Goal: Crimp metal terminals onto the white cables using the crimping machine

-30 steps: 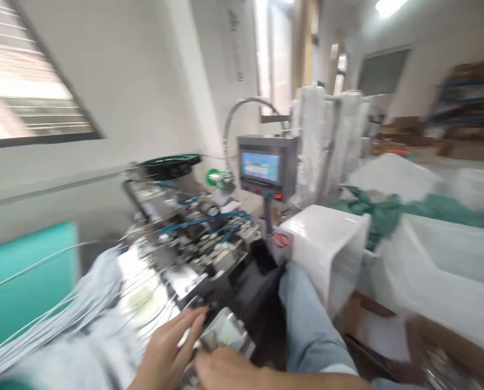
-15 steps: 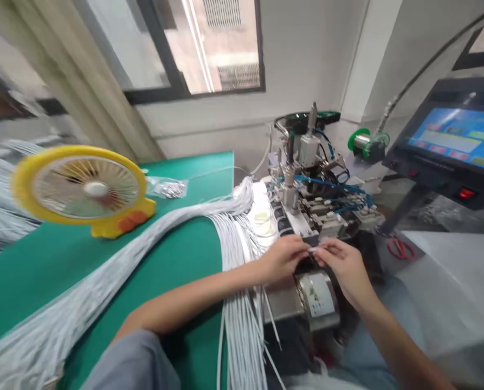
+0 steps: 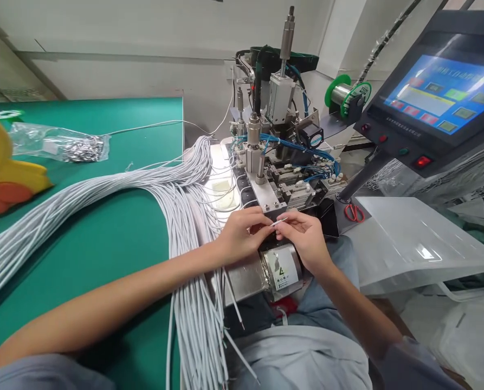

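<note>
Between both hands, just in front of the machine, is the end of a white cable (image 3: 278, 222). My left hand (image 3: 245, 233) pinches it between thumb and fingertips. My right hand (image 3: 304, 235) is closed on the cable's tip from the other side, fingers almost touching the left ones. The fine detail of the tip is too small to make out. A large bundle of white cables (image 3: 185, 216) runs beneath my left forearm, one part across the table and another hanging toward my lap. The machine (image 3: 262, 157), with its metal cylinders and blue tubes, stands right beyond my fingers.
A control screen (image 3: 445, 97) stands at the right, with a solder wire spool (image 3: 343, 95) beside it. Red-handled scissors (image 3: 354, 213) lie near a white tray (image 3: 420, 238). On the green table (image 3: 103, 238) are a bag of metal parts (image 3: 83, 149) and a yellow fan (image 3: 6, 173).
The head view has tilted down and turned right, so the window has left the picture and the fan is cut off. Both hands keep hold of the cable end before the machine.
</note>
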Motion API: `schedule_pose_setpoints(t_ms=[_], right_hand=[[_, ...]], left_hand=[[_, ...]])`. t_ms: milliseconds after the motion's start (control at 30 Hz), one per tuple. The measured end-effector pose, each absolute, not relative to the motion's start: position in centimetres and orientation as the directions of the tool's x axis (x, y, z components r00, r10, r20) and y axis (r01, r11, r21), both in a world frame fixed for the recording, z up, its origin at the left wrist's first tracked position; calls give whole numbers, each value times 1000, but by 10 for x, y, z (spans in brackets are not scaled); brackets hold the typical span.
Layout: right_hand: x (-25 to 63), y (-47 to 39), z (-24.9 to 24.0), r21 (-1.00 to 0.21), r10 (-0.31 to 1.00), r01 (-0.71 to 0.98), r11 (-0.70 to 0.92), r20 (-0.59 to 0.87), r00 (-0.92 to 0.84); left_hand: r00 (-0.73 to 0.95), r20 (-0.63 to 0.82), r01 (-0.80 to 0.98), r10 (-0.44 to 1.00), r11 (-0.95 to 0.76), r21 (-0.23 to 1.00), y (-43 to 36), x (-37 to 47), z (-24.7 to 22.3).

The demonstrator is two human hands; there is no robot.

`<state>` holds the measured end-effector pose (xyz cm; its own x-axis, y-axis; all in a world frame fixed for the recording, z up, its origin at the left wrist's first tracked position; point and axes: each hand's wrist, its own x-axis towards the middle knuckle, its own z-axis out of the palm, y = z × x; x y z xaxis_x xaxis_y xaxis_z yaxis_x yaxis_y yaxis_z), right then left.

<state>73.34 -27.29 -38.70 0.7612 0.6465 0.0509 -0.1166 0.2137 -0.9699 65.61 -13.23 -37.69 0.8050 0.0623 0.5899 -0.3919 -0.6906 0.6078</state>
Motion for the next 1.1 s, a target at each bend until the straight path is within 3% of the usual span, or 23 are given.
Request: schedule_pose_setpoints(t_ms=[233,400,467,600,733,800,967,1033,1100], right_hand=[[741,-276,-383,-970,607,173,169,241,757],[748,-281,-374,-944,662,331,12,255,704],[745,-279,-375,-950,639,310,21,251,727],[735,-271,-385,-970,551,203,137,245,798],[741,-272,-389,-981,656,35,190,154,739],[750,-277,-384,-991,726,39,127,119,677],[764,-287,-368,-954,767,282,-98,108,632],[759,-286,-369,-949,742,298,-98,130,657],[750,-284,-375,-962,678,269,-55,162,717]], left_hand=[[830,558,-412,-1,-675,611,-130,656,-381],[780,623,-434,-58,-768,471,-131,655,-382],[770,637,-430,-33,-764,480,-132,654,-381],[800,597,-426,62,-642,638,-135,654,-380],[834,551,-432,34,-581,690,-132,655,-380],[821,571,-437,-24,-670,600,-129,655,-380],[745,616,-390,-256,-916,92,-125,655,-382],[748,615,-359,-250,-932,58,-127,654,-382],[774,605,-334,-187,-932,140,-131,653,-382]])
